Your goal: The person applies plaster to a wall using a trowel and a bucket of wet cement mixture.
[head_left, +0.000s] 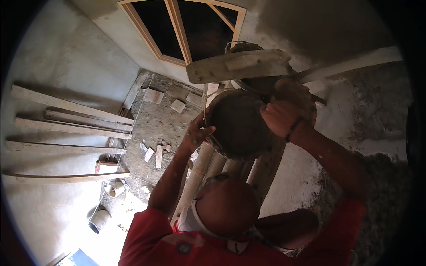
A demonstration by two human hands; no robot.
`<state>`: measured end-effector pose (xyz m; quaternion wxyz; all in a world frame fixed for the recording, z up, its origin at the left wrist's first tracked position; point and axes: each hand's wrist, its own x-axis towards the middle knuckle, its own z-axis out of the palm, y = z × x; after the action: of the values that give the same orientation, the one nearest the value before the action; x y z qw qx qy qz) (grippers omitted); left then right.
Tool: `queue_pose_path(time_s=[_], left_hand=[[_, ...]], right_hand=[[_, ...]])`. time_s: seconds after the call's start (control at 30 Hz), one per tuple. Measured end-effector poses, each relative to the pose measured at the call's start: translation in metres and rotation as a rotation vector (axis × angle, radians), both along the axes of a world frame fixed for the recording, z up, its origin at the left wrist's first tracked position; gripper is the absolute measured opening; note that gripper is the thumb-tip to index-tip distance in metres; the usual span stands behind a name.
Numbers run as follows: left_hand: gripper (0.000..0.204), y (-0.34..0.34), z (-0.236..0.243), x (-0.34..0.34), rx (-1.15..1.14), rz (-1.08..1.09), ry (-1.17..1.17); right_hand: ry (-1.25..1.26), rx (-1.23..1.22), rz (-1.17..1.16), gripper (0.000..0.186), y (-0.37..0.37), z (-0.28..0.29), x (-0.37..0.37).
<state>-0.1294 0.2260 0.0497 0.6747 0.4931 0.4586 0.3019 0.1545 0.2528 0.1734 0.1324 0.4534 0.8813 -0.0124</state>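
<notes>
Grips a round bucket (233, 155) at the centre of the frame, above a row of long poles (202, 170). Holds its left rim with the left hand (196, 131), thumb lapped over the edge and fingers round the outside, drawn narrow on the wall. Bends the right hand (282, 119) over the upper right edge, knuckles uppermost and grip hidden beneath; cannot tell whether closed on the rim, on something else or on nothing. Inside the bucket, a broad grey mass (239, 124), mortar-like and fairly level, to judge by its look. Just beyond the right hand, a brown round vessel (308, 96); toward the top centre, a second bucket (248, 46) with a long wooden board (206, 71) in front of it. Seems partway along: judging by the grey mass, loading looks done, with emptying not yet done. Cannot tell how much of the contents is already used. Nor possible to read progress from the mottled surface (293, 177) at the right, pale in places and rough and dark toward the lower right corner; perhaps unfinished there, but unclear.
</notes>
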Motion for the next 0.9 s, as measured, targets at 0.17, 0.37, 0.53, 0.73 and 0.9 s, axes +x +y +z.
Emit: queue_pose_path(time_s=[0.17,0.37,0.53,0.73,0.9], left_hand=[[0.076,0.000,-0.007,-0.001,0.023,-0.001,-0.081],[0.079,0.000,-0.014,0.008,0.147,0.079,-0.078],[0.078,0.005,-0.007,-0.001,-0.030,-0.002,-0.031],[0.080,0.001,-0.009,0.001,0.044,0.042,-0.064],[0.079,0.001,-0.004,0.002,0.104,0.007,-0.085]], right_hand=[[-0.095,-0.201,0.050,0.014,-0.002,-0.077,-0.008],[-0.165,-0.747,-0.048,0.025,0.002,-0.079,-0.006],[0.376,-1.127,-0.639,0.029,-0.017,-0.061,0.010],[0.710,-0.604,-0.381,0.033,-0.042,-0.041,0.044],[0.236,-0.043,-0.167,0.028,-0.060,-0.068,0.037]])
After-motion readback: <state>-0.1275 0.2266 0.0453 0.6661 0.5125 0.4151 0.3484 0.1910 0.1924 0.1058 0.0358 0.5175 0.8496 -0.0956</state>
